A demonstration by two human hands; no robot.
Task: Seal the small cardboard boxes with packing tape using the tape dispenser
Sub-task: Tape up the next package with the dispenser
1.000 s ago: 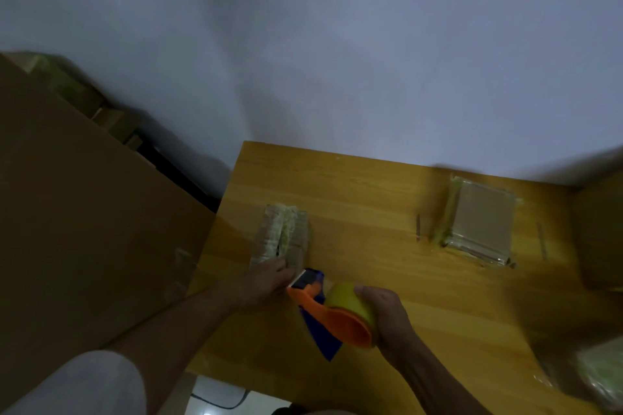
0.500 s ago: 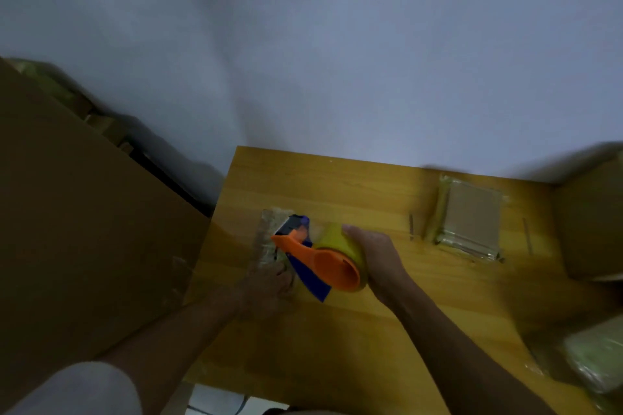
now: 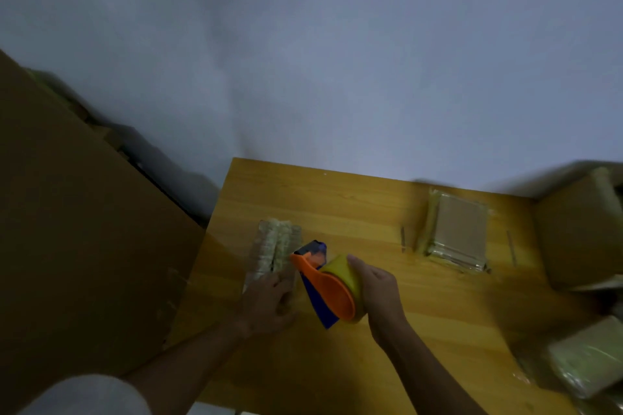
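Left hand (image 3: pixel 269 296) flat, pinning small box (image 3: pixel 274 251) on worktop (image 3: pixel 337 205). Right hand (image 3: pixel 377 293) gripping tape dispenser (image 3: pixel 328 286). Risk: box slides under pull, tape lands crooked.

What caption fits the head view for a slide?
Left hand steadies a small taped box on the wooden table while the right hand holds an orange tape dispenser beside it.

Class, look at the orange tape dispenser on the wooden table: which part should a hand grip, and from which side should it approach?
Grip the tape dispenser around its rounded rear, where the yellow tape roll sits, coming from the right. Its cutter end points left toward the small taped box, so that end must stay free. The right hand already holds it this way, while the left hand rests on the box.
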